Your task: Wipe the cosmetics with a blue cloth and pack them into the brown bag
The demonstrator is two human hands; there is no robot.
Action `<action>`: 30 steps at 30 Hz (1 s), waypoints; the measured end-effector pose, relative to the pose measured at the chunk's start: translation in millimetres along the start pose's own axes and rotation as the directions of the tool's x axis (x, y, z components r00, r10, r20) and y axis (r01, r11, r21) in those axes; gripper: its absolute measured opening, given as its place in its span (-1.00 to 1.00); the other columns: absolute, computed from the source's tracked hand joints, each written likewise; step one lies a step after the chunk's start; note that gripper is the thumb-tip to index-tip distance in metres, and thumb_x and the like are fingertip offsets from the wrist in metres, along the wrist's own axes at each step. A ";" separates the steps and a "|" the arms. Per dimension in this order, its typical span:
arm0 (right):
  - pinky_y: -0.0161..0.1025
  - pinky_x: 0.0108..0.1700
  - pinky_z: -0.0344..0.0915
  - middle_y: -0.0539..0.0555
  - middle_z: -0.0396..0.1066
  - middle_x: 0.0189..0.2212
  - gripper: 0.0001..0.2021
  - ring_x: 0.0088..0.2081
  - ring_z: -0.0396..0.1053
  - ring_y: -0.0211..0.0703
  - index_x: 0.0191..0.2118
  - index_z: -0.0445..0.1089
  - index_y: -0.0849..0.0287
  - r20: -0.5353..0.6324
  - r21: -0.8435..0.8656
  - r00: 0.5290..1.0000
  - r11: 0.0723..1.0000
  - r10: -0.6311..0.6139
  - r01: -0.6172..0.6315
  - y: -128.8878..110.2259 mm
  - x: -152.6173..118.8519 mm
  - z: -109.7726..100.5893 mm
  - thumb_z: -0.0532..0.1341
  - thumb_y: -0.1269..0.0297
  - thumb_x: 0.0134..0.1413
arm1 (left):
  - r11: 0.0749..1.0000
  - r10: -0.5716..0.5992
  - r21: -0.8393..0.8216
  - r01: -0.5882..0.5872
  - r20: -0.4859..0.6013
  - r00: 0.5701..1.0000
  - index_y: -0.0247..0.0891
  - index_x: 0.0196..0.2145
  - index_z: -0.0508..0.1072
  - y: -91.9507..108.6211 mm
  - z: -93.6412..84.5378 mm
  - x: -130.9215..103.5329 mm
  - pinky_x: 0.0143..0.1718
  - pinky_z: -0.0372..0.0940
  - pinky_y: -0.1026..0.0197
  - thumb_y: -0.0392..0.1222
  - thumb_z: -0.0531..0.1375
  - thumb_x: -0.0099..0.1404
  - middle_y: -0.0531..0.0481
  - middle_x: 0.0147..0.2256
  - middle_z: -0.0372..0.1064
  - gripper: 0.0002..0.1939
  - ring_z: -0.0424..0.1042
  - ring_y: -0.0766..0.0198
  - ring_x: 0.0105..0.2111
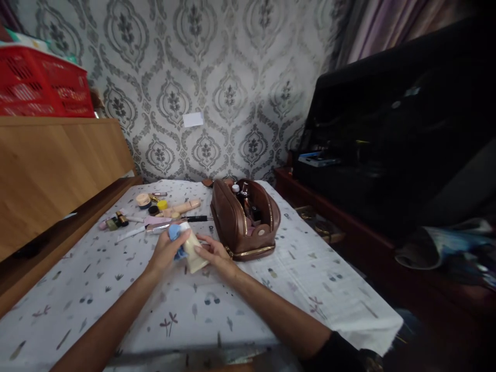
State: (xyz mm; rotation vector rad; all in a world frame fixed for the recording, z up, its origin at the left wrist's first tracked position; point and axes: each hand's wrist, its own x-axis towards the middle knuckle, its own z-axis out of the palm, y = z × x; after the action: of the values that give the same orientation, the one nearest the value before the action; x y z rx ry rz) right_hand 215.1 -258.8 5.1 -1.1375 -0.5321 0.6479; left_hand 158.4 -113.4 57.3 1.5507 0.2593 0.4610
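Note:
Above the front middle of the table, my right hand [219, 257] is closed on a pale yellow squeeze tube [194, 254] with a white end. A crumpled blue cloth [175, 233] is pinched in my left hand [165, 253] and pressed against the tube's left side. Just right of my hands stands an open brown zip toiletry bag [228, 219]. Inside it are a white-capped bottle [235, 189] and other dark items. Left of the bag lie several cosmetics, among them a beige tube [188, 206], a yellow-lidded jar [161, 205] and a black pen-like stick [197, 218].
A patterned white cloth [127, 305] covers the table. A wooden panel [58, 170] with a red basket [42, 85] on top borders the left. A large black screen-like object [387, 129] stands on a dark red cabinet at the right. Patterned wallpaper [228, 62] lines the back.

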 end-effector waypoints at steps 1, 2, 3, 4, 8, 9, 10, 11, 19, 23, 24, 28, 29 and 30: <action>-0.34 -0.48 0.24 0.00 0.47 -0.36 -0.33 -0.43 0.40 -0.23 0.02 0.35 0.11 -0.037 0.014 0.999 1.000 -0.024 0.024 -2.7 -2.3 -0.4 0.44 -0.10 -0.22 | 0.998 -0.016 -0.061 0.013 -0.052 0.999 -0.26 -0.22 0.43 2.5 2.7 -1.2 -0.39 0.28 0.32 0.10 0.42 -0.04 0.08 -0.40 0.39 -0.48 0.37 0.34 -0.44; -0.35 -0.48 0.25 0.00 0.47 -0.35 -0.36 -0.42 0.39 -0.22 -0.01 0.36 0.10 -0.078 0.019 0.995 0.998 -0.061 0.063 -5.8 -5.4 -0.7 0.45 -0.07 -0.23 | 0.993 -0.035 -0.114 0.025 -0.085 0.996 -0.26 -0.25 0.41 5.8 5.7 -3.1 -0.43 0.27 0.34 0.11 0.42 -0.06 0.11 -0.43 0.37 -0.48 0.35 0.36 -0.47; -0.34 -0.47 0.27 0.00 0.46 -0.35 -0.40 -0.40 0.39 -0.21 -0.05 0.37 0.09 -0.118 0.012 0.987 0.994 -0.106 0.108 -9.5 -9.7 -1.1 0.46 -0.05 -0.24 | 0.987 -0.055 -0.158 0.039 -0.098 0.994 -0.25 -0.29 0.40 9.4 9.1 -5.7 -0.47 0.25 0.35 0.11 0.43 -0.08 0.13 -0.46 0.34 -0.48 0.33 0.38 -0.50; -0.32 -0.46 0.30 0.00 0.45 -0.36 -0.44 -0.40 0.38 -0.20 -0.10 0.38 0.08 -0.150 -0.009 0.977 0.988 -0.153 0.153 -13.8 -15.1 -1.6 0.45 -0.04 -0.23 | 0.980 -0.073 -0.194 0.053 -0.098 0.993 -0.25 -0.31 0.38 13.0 12.9 -8.9 -0.50 0.23 0.36 0.10 0.44 -0.10 0.16 -0.48 0.31 -0.48 0.31 0.40 -0.52; -0.23 -0.43 0.37 -0.01 0.42 -0.40 -0.64 -0.46 0.32 -0.21 -0.21 0.44 0.04 -0.217 -0.239 0.923 0.934 -0.317 0.265 -43.7 -47.2 -8.0 0.35 -0.08 -0.04 | 0.950 -0.115 -0.297 0.099 -0.038 0.993 -0.24 -0.26 0.35 23.9 33.5 -22.7 -0.52 0.24 0.38 0.06 0.45 -0.05 0.17 -0.46 0.29 -0.48 0.31 0.43 -0.51; -0.22 -0.43 0.38 0.01 0.42 -0.40 -0.67 -0.46 0.33 -0.19 -0.20 0.45 0.04 -0.231 -0.304 0.908 0.912 -0.351 0.275 -55.3 -56.6 -11.6 0.32 -0.06 0.02 | 0.944 -0.116 -0.312 0.108 -0.009 0.993 -0.23 -0.22 0.35 25.8 40.3 -25.6 -0.51 0.26 0.37 0.06 0.44 -0.03 0.16 -0.46 0.30 -0.48 0.33 0.41 -0.51; -0.22 -0.44 0.38 0.02 0.42 -0.41 -0.68 -0.45 0.34 -0.18 -0.19 0.46 0.06 -0.262 -0.358 0.884 0.890 -0.387 0.283 -68.7 -65.9 -16.1 0.29 -0.07 0.06 | 0.940 -0.107 -0.320 0.115 0.044 0.993 -0.23 -0.17 0.35 27.8 47.6 -27.9 -0.51 0.28 0.36 0.06 0.43 0.00 0.14 -0.44 0.32 -0.46 0.35 0.39 -0.50; -0.22 -0.48 0.37 0.04 0.41 -0.43 -0.66 -0.47 0.33 -0.17 -0.20 0.46 0.09 -0.292 -0.404 0.855 0.866 -0.428 0.296 -83.6 -74.6 -21.5 0.27 -0.07 0.08 | 0.940 -0.085 -0.318 0.120 0.120 0.989 -0.24 -0.12 0.35 29.9 55.5 -29.8 -0.49 0.30 0.33 0.07 0.42 0.02 0.11 -0.42 0.35 -0.44 0.38 0.36 -0.47; -0.32 -0.54 0.18 0.04 0.43 -0.45 -0.66 -0.52 0.28 -0.25 -0.18 0.46 0.18 -0.177 -0.876 0.702 0.436 -0.690 0.208 -197.0 -102.4 -70.6 0.21 -0.02 0.17 | 0.976 -0.030 0.183 -0.120 0.655 0.755 -0.25 0.23 0.20 35.8 116.3 -30.5 -0.23 0.34 0.15 -0.01 0.27 0.22 -0.03 -0.32 0.45 -0.31 0.48 0.12 -0.27; -0.33 -0.53 0.10 0.00 0.38 -0.55 -0.70 -0.55 0.24 -0.27 -0.30 0.47 0.18 0.013 -0.986 0.843 0.135 -0.537 0.101 -215.9 -91.5 -83.1 0.13 0.08 0.24 | 0.863 -0.017 0.379 -0.333 0.682 0.731 -0.20 0.21 0.23 18.9 125.8 -34.4 -0.26 0.29 0.14 -0.09 0.23 0.22 -0.03 -0.34 0.44 -0.38 0.45 0.04 -0.28; -0.34 -0.54 0.07 -0.02 0.34 -0.59 -0.72 -0.57 0.21 -0.29 -0.34 0.46 0.18 0.046 -0.994 0.875 0.069 -0.482 0.090 -218.5 -87.2 -84.7 0.12 0.12 0.24 | 0.824 -0.028 0.425 -0.375 0.691 0.722 -0.18 0.23 0.19 13.6 125.6 -36.0 -0.25 0.28 0.13 -0.15 0.23 0.20 -0.04 -0.31 0.45 -0.35 0.45 0.02 -0.27; -0.35 -0.58 -0.04 -0.09 0.24 -0.68 -0.77 -0.64 0.10 -0.39 -0.51 0.38 0.17 0.113 -0.993 0.955 -0.068 -0.275 0.098 -229.4 -66.9 -87.3 0.15 0.29 0.16 | 0.742 -0.046 0.478 -0.470 0.736 0.675 -0.17 0.33 0.02 -6.2 122.3 -39.7 -0.15 0.29 0.05 -0.31 0.20 0.11 -0.16 -0.11 0.46 -0.16 0.45 -0.05 -0.15; -0.36 -0.59 -0.06 -0.10 0.21 -0.69 -0.75 -0.65 0.08 -0.41 -0.55 0.35 0.16 0.124 -0.991 0.967 -0.072 -0.224 0.111 -232.0 -61.5 -87.5 0.15 0.31 0.14 | 0.745 -0.035 0.463 -0.480 0.746 0.665 -0.18 0.33 0.00 -10.6 122.0 -39.5 -0.12 0.29 0.02 -0.31 0.20 0.10 -0.19 -0.07 0.45 -0.14 0.44 -0.07 -0.12; -0.36 -0.60 -0.09 -0.11 0.19 -0.71 -0.73 -0.67 0.07 -0.42 -0.60 0.31 0.16 0.135 -0.990 0.975 -0.065 -0.175 0.125 -234.1 -56.0 -88.0 0.17 0.32 0.12 | 0.752 -0.020 0.445 -0.487 0.753 0.657 -0.17 0.33 -0.01 -14.6 122.1 -39.0 -0.10 0.29 0.01 -0.32 0.19 0.10 -0.21 -0.04 0.44 -0.14 0.44 -0.07 -0.10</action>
State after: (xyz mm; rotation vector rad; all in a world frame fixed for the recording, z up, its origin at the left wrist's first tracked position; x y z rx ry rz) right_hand 282.0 -420.3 192.5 -2.4994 -1.2041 -0.1849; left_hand 179.4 -239.5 40.0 2.3205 -0.5034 -0.0997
